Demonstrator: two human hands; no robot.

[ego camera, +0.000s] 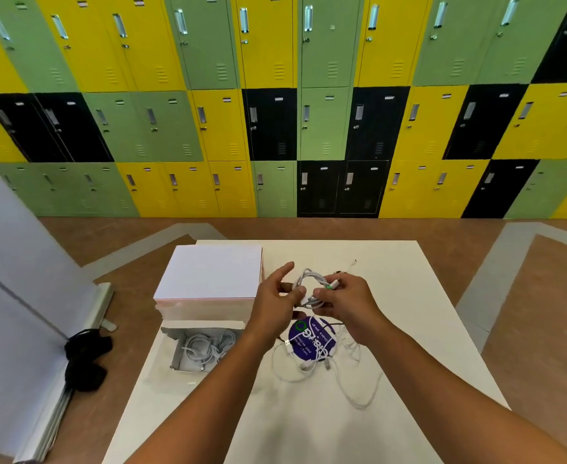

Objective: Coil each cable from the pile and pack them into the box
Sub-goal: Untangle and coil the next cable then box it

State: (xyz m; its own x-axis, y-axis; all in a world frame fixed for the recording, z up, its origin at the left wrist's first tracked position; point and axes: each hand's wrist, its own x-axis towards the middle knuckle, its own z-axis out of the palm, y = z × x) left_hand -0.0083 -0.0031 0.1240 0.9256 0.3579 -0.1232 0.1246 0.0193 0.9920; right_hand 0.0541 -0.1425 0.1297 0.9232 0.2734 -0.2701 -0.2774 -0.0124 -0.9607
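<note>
A white cable (312, 288) is gathered into a few loose loops between the two hands, raised just above the bench (392, 296). The right hand (345, 301) is closed on the bundle, pinching it near a plug end with a green tip, while the left hand (275, 296) holds the loops' other side with its thumb, the fingers spread and pointing away. This coil looks nearly formed but is not yet packed.

Below and to the left of the left hand, the box (175, 346) sits open, its lid (212, 276) standing back behind it. Several coiled white cables (205, 348) already lie inside, so part of the job is done.

Just under the right hand, the pile (329, 366) remains: loose white cables sprawl over a round purple sticker (309, 339) and trail toward the person. How many are left cannot be counted, but it seems to be a few.
</note>
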